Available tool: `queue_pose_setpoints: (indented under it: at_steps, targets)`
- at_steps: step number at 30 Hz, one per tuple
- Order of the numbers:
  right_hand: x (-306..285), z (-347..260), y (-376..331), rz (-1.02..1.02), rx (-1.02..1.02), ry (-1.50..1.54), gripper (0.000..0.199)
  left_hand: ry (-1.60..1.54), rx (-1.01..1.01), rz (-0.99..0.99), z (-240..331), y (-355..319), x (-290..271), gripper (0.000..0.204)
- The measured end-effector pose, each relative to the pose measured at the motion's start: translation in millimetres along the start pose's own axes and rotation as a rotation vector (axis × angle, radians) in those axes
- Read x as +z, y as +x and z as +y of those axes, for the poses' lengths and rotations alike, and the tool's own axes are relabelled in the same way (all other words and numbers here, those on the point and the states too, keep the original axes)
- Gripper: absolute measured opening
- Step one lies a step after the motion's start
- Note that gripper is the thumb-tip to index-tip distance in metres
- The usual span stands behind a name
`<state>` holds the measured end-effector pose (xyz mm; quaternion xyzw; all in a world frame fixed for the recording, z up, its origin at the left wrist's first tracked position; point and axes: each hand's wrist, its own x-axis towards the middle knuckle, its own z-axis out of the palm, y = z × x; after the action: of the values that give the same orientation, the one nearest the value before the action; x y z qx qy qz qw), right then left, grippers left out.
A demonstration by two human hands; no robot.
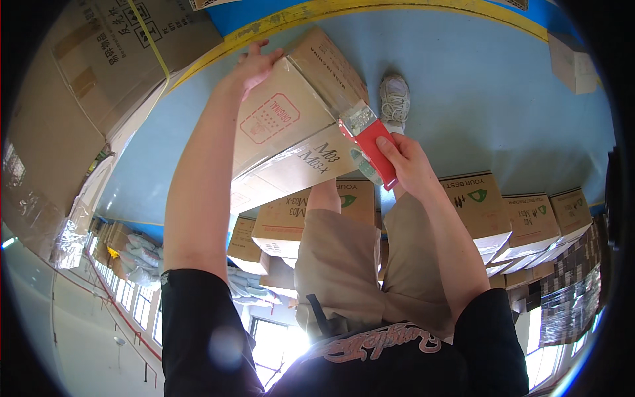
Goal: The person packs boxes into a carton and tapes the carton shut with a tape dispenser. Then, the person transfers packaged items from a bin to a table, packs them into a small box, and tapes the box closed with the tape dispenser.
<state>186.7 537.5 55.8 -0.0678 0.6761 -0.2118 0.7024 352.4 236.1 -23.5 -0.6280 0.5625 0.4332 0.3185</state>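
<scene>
Box lies on a stack of cartons, tilted, under both hands. Left hand presses flat, fingers spread, on its far top corner. Right hand grips a red tape dispenser set against the box's seam. Beyond, a shoe stands on the blue floor.

Open blue floor lies right of the cardboard box — plenty of passing room there. Left, a big carton crowds close. Behind the legs, a row of stacked boxes blocks the way — a white shoe sits beside the box.
</scene>
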Motion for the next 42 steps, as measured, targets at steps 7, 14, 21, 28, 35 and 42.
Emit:
queue_pose_setpoints:
  at_steps: [7, 14, 21, 28, 35, 42]
  targets:
    - [0.0, -13.4, -11.0, -0.015, -0.021, 0.145, 0.051, 0.125, 1.028, 0.214, 1.3, -20.4, 7.0, 0.066]
    - [-9.9, 19.6, -5.3, -0.073, 0.059, 0.195, 0.051, 0.42, 1.297, 0.105, -16.6, -22.6, 7.8, 0.088]
    - [-27.0, 77.8, -17.9, -0.049, -0.06, 0.253, 0.049, 0.365, 1.226, 0.073, -9.0, -22.2, 8.3, 0.083]
    - [-32.1, 141.0, -51.1, -0.167, 0.139, 0.271, 0.041, 0.44, 1.19, 0.104, -2.6, -27.1, 9.3, 0.08]
    - [-30.6, 146.6, -43.7, -0.157, 0.065, 0.279, 0.046, 0.958, 1.499, -0.041, 52.8, -80.0, 16.0, 0.047]
    - [-14.4, 170.3, -33.4, -0.133, -0.03, 0.222, 0.048, 1.117, 1.646, -0.095, 43.0, -83.2, 16.9, 0.022]
